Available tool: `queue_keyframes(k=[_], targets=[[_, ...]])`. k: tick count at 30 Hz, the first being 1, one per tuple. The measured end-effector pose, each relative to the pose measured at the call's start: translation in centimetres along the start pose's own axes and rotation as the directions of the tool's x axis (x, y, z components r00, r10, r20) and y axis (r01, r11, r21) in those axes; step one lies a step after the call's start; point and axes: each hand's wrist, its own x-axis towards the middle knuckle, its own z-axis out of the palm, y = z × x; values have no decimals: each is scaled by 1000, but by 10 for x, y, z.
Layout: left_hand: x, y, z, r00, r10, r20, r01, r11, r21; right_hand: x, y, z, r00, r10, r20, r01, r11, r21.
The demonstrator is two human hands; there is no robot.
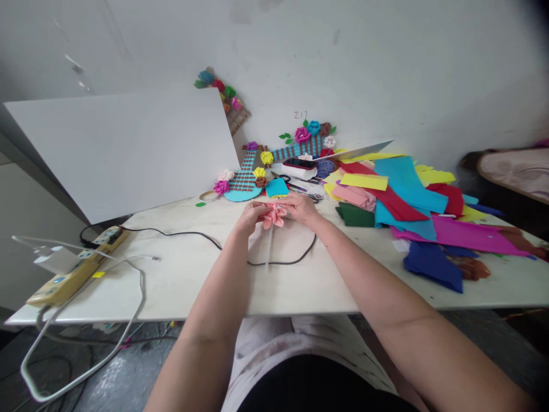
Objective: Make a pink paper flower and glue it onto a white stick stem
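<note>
Both hands — left (251, 216), right (301, 207) — pinch a pink paper flower (274, 216) above the surface (300, 280); light, soft, easily crushed — probably best held at its base.

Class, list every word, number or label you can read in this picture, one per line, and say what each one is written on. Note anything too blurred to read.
"217", it seems, in faint red handwriting on the white wall, above the paper-flower craft; the last digit is uncertain.
Markings on the yellow power strip: too small and blurred to read.
Nothing legible on the pink paper flower held by the left hand and right hand.
</note>
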Motion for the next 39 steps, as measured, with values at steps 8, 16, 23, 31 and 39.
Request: queue_keyframes(k=[8, 16, 23, 31, 39], targets=[[4, -5, -3, 1000, 7, -1, -7, 998, -57, 0, -1, 0, 1000, 6, -24, -5, 1000, 3], [11, -11, -2, 982, -57, -178, 26, 984, -175, 1, 1, 3, 999, -8, -53, 8, 1000, 5], [8, -9, 0, 975, -60, -215, 39, 994, -101, -1, -2, 1, 999, 28, -27, -28, 999, 18], [7, -6, 0, 977, -45, -207, 19, 992, -124, 0, -6, -1, 999, 52, -17, -51, 998, 41], [4, -4, 2, 982, 2, -188, -16, 997, -70, 1, 2, -3, 993, 82, 88, -93, 987, 131]])
